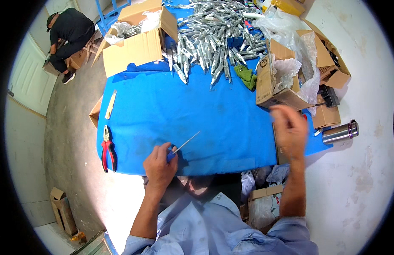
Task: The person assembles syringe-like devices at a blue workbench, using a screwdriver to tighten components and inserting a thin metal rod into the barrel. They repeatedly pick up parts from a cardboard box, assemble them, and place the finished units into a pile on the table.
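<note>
My left hand (159, 163) rests at the near edge of the blue table (180, 110) and grips a screwdriver (184, 143) with a blue handle, its thin metal shaft pointing up and to the right. My right hand (290, 127) is raised and blurred over the table's right edge, close to a cardboard box (273, 80) lined with clear plastic. Whether the right hand holds anything cannot be made out. A big heap of several silvery metal parts (214, 38) covers the far half of the table.
Red-handled pliers (107, 148) and a pale flat tool (110, 104) lie at the table's left edge. An open cardboard box (137, 46) stands at the far left. A green cloth (247, 76), a steel flask (339, 132) on the floor and a crouching person (67, 36) are also visible.
</note>
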`<state>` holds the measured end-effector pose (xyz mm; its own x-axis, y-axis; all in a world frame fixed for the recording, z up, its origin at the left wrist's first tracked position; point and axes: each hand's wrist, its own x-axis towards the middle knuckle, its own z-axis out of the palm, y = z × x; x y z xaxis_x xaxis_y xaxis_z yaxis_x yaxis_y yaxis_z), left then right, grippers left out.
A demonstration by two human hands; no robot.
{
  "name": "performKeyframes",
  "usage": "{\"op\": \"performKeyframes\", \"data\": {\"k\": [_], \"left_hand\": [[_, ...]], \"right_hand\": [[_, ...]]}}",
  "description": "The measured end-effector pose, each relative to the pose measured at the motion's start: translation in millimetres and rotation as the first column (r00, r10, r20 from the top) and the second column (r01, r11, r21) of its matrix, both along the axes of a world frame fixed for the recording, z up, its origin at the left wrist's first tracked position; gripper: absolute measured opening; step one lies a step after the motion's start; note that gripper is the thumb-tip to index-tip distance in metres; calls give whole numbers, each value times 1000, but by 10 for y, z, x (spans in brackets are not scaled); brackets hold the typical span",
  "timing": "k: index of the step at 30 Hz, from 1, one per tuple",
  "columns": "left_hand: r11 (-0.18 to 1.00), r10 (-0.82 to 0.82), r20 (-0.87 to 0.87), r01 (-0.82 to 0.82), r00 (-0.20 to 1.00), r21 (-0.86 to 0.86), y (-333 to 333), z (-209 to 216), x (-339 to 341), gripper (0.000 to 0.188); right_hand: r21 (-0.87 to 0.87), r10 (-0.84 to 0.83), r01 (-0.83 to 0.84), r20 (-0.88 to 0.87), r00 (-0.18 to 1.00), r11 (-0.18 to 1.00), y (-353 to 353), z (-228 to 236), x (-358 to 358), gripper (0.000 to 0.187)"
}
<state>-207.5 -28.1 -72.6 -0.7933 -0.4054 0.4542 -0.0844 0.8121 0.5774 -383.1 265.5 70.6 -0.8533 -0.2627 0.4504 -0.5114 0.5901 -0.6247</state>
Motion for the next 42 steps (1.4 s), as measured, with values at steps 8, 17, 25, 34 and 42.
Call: {"op": "performKeyframes", "data": {"k": [8, 17, 25, 34, 42], "left_hand": [[1000, -18, 31, 19, 999, -16, -30, 17, 28, 26], [996, -57, 9, 56, 998, 68, -86, 10, 88, 31], [979, -102, -40, 107, 994, 175, -154, 147, 139, 35], [987, -94, 233, 61, 968, 147, -386, 222, -122, 23], [989, -11, -99, -4, 995, -146, -1276, 337, -768, 29]], "right_hand": [[329, -172, 173, -30, 985, 928, -1044, -1079, -1181, 45], [487, -323, 246, 78, 943, 838, -1230, -1550, -1783, 50], [279, -210, 150, 200, 957, 949, -921, -1359, -918, 40], [17, -130, 135, 415, 900, 991, -736, -1360, 623, 26], [38, -128, 122, 274, 953, 992, -865, -1426, 858, 25]]}}
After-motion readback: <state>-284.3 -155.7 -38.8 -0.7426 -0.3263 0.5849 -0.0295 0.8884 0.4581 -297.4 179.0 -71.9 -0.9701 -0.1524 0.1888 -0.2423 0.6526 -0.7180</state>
